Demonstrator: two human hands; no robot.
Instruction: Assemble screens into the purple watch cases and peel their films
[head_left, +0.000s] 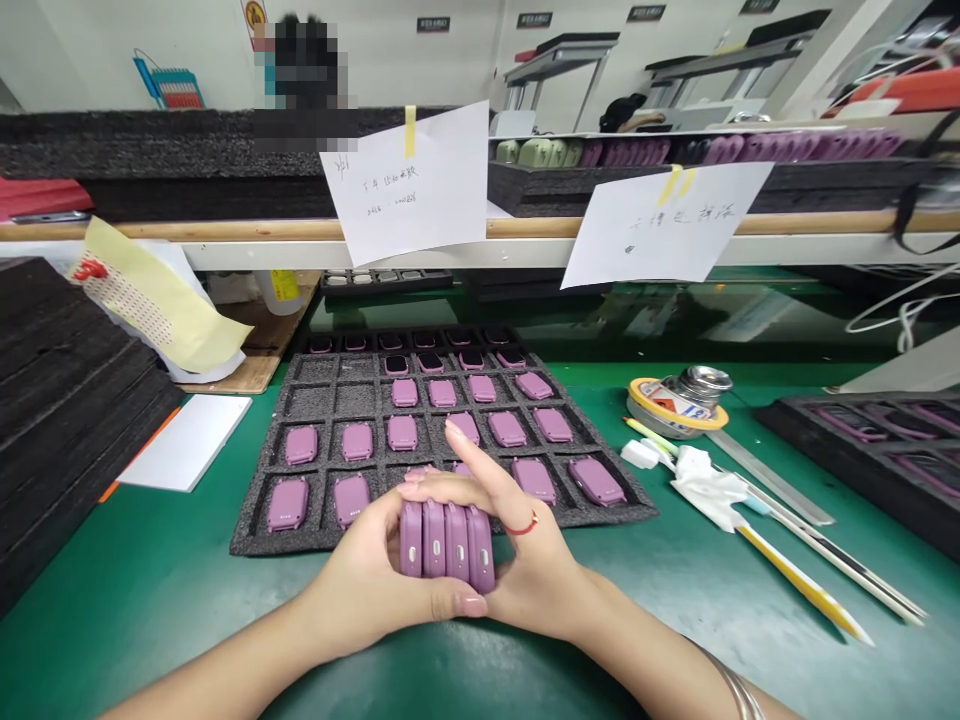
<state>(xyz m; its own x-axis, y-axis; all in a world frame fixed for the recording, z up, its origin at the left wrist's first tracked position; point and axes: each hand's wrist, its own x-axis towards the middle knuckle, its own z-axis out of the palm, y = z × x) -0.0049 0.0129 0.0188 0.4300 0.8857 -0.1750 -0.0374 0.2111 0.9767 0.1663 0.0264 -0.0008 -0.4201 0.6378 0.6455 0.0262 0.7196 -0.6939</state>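
A row of several purple smartwatch cases stands on edge between my two hands, pressed side by side, with their side buttons facing me. My left hand wraps round them from the left, its thumb along the lower front and its fingers behind. From the right, my right hand closes on the same row; one of its fingers points up and away from them. Just beyond lies a black foam tray with purple watch cases in its compartments, some face down and others with dark screens up. My hands cover part of its front row.
White paper and a stack of black foam trays are on the left. To the right lie a round tin, a metal ruler, a white wipe and a yellow brush-like stick. A shelf edge with hanging notes crosses above.
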